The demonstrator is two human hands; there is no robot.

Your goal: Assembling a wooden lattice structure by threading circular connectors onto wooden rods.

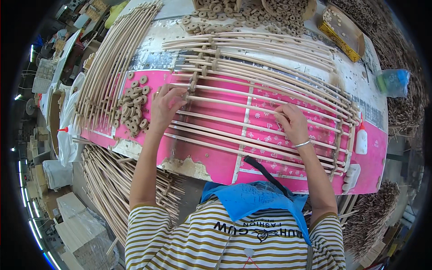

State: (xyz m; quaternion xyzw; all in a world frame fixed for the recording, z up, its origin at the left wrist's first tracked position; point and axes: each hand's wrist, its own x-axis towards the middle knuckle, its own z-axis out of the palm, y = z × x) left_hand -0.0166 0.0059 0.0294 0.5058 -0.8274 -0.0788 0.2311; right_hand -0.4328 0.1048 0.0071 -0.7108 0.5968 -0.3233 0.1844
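Several long pale wooden rods (216, 100) lie side by side across the pink table, with brown ring-shaped discs (204, 70) around or against them near both ends. My left hand (165, 104) is at the left ends of the nearer rods. Its thumb and fingers are bent together beside a disc, and what they pinch is too small to make out. Farther right, my right hand (292, 124), with a bracelet at the wrist, has its fingertips closed on one of the middle rods. Loose brown discs (130, 110) lie heaped left of my left hand.
A bundle of rods with discs (110, 67) lies at the left. More discs (252, 15) are piled at the far edge, near a yellow box (339, 38). At the right stand a white glue bottle (361, 141) and a plastic container (393, 83). Rods (121, 180) are stacked below the table.
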